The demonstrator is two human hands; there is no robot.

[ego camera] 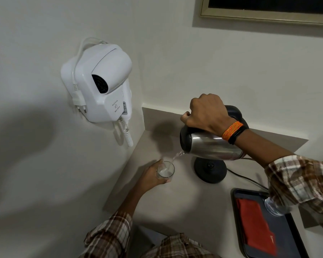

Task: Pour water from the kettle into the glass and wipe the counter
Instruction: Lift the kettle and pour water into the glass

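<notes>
A: In the head view, what was held by the right hand (207,112)?

B: The handle of the steel kettle (211,144) was gripped by it in a closed fist. The kettle was tipped spout-down, lifted clear of its black base (210,169), and a thin stream of water (175,157) was being poured from the spout.

A: And where was the glass (166,170) found?

B: It was held upright on the bench (185,198), wrapped by the fingers of the left hand (153,174), just left of the base. Water was seen inside it.

A: Was anything else noted?

B: A dark tray (287,235) was seen at the right, with a red cloth (254,224) laid on it and a second glass (273,207) partly hidden by the right sleeve. A white hair dryer (99,84) was mounted on the left wall.
</notes>
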